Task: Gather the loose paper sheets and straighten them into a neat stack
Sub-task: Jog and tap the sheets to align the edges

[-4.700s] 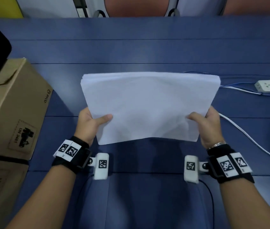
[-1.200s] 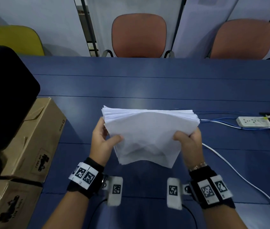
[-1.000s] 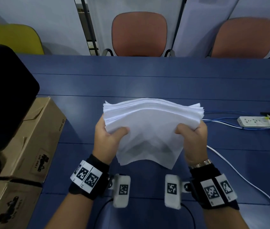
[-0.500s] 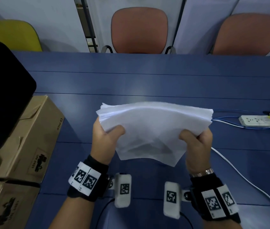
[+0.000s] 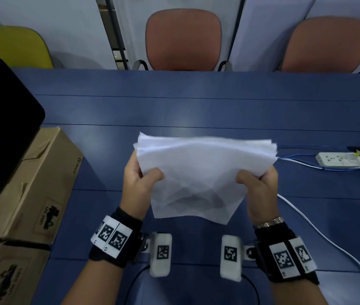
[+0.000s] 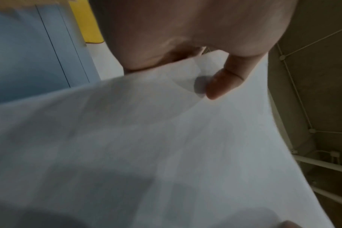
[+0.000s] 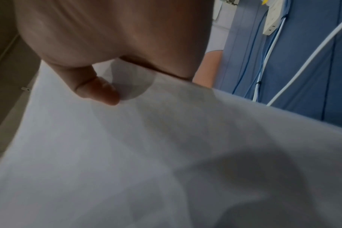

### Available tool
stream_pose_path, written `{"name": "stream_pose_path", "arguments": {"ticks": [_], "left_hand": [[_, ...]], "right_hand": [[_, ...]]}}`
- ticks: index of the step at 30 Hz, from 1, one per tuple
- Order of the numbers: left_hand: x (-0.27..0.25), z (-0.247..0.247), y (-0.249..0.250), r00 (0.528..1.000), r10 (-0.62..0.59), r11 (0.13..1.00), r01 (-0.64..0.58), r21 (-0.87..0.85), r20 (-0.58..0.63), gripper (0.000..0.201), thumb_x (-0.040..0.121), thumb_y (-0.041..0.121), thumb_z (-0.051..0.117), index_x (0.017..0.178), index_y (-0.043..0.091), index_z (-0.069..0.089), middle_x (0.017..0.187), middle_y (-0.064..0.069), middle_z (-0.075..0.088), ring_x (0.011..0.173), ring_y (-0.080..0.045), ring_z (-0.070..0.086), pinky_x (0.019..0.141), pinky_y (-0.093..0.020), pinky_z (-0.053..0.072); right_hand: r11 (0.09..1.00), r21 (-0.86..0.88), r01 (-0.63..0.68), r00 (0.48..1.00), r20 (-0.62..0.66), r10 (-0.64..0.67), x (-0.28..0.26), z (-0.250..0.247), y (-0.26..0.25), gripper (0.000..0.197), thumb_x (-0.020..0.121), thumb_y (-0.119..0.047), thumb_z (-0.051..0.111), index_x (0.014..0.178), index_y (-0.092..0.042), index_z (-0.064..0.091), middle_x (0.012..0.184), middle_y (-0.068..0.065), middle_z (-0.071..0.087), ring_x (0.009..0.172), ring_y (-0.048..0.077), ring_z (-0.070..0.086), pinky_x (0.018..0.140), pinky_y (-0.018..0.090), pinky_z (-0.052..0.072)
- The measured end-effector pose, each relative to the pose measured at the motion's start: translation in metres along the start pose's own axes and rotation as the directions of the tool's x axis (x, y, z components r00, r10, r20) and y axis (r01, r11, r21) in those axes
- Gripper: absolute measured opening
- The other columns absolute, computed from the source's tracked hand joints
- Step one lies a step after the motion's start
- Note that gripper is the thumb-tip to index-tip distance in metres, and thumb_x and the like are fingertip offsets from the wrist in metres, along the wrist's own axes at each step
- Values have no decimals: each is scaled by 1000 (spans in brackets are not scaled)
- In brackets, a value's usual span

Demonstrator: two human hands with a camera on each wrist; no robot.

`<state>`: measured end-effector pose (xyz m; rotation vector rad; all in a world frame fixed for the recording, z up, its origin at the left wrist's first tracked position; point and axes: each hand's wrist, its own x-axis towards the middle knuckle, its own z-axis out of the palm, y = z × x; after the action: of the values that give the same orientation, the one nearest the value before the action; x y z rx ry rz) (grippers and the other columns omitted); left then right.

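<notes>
A stack of white paper sheets (image 5: 201, 170) is held upright above the blue table (image 5: 196, 106), its upper edges fanned and uneven. My left hand (image 5: 140, 179) grips its left side, thumb on the near face and fingers behind. On the right side my right hand (image 5: 256, 181) grips it the same way. In the left wrist view the paper sheets (image 6: 166, 146) fill the frame under the thumb of my left hand (image 6: 223, 83). The right wrist view likewise shows the paper sheets (image 7: 146, 154) beneath the thumb of my right hand (image 7: 101, 91). The fingers behind the paper are hidden.
Cardboard boxes (image 5: 33, 186) stand at the left with a black object (image 5: 0, 119) above them. A white power strip (image 5: 340, 159) with blue and white cables (image 5: 320, 230) lies at the right. Orange chairs (image 5: 183, 38) and a yellow chair (image 5: 14, 47) stand behind the table.
The stack went from lying wide and flat in both hands to standing upright. In the last second it has bobbed slightly; the hands keep the same grip on its two sides.
</notes>
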<state>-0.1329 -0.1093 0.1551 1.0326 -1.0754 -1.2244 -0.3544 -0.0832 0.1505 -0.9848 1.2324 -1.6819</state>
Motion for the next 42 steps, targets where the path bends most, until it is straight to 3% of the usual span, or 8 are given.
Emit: {"name": "stream_pose_path", "arguments": {"ticks": [3,8,15,21,27,32,39,42], "left_hand": [[-4,-3,10,999,52,998,-51,-26,15,62,67,14,68,123,-8,51,106,-19,69,95,-24,67,79,-35,55],[-6,17,40,975,147,987,-155,-39,-167,37,87,43,60,94,8,51,78,9,57,71,-7,56,66,-21,48],[-3,22,44,959,92,995,-100,-17,-267,29,84,34,65,92,8,54,85,-5,53,78,-19,53,71,-34,43],[-3,18,42,965,32,999,-36,-10,-262,18,82,24,60,83,7,52,74,-2,50,68,-15,50,56,-21,42],[-4,11,42,980,10,999,-19,-46,-199,66,91,53,55,89,-13,52,84,-19,56,73,-25,57,60,-26,48],[2,9,37,966,-7,1000,-1,-31,-260,27,90,24,49,74,4,57,78,-13,50,64,-19,49,53,-29,35],[4,-9,16,980,-80,990,57,-127,-184,69,102,60,22,70,21,68,71,4,69,64,-15,60,54,-27,37],[5,-18,-13,973,-175,973,147,-179,-149,64,100,63,30,74,27,77,75,0,67,74,-19,58,64,-32,44]], "right_hand": [[1000,2,-2,999,52,2,-3,-1,-1,38,62,8,49,88,-15,63,72,-3,58,66,13,48,56,22,40],[1000,-31,2,999,53,0,-4,-1,-5,41,62,7,51,92,-18,65,70,-13,65,64,6,56,57,18,46],[1000,-23,17,998,65,-16,-7,0,-7,41,62,6,51,92,-18,62,78,-5,63,69,11,55,59,21,47],[999,-25,26,997,79,-24,-7,-1,-4,45,61,8,50,95,-18,61,77,-13,65,69,7,57,60,19,48],[1000,-30,3,995,96,0,-7,-4,1,45,61,8,52,104,-2,59,76,-14,69,70,5,61,63,18,51],[999,-32,15,995,97,-11,-7,-3,5,41,61,9,51,101,11,57,72,-14,67,66,5,59,60,18,49],[997,15,-70,992,101,69,-3,-11,17,42,59,9,51,95,-8,61,73,-14,69,66,5,60,60,18,49],[987,14,-160,980,123,157,-2,-10,27,33,57,8,49,83,-9,60,63,-13,67,58,2,58,53,16,47]]}}
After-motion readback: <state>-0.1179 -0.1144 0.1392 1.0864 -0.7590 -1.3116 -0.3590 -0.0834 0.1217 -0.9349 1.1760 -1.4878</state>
